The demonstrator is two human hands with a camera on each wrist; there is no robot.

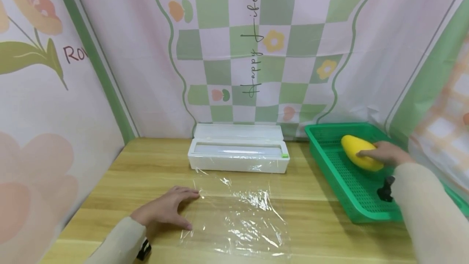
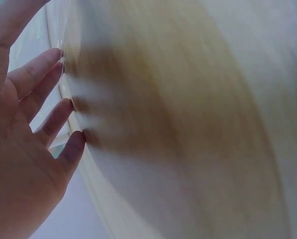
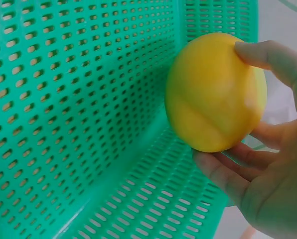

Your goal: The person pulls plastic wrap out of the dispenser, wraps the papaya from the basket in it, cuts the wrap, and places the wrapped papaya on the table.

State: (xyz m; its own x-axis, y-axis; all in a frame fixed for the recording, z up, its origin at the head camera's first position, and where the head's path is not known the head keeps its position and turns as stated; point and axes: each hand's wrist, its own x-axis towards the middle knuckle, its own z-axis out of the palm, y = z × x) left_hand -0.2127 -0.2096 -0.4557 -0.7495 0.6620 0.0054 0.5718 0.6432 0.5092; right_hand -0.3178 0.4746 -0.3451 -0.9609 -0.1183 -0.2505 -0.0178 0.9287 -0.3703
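Observation:
In the head view, my right hand grips a smooth yellow mango inside the green basket. Seen from the right wrist, the thumb lies on one side of the mango and the fingers curl under the other. A sheet of clear plastic wrap lies on the wooden table, wrinkled and shiny, running forward from the white wrap box. At the sheet's left edge rests my left hand, thumb and fingers spread apart, fingertips down at the film's border.
The wrap box stands with its lid raised at the back of the wooden table, a roll and a small green slider showing. Behind it hangs a checkered curtain. The basket's raised walls border the right side.

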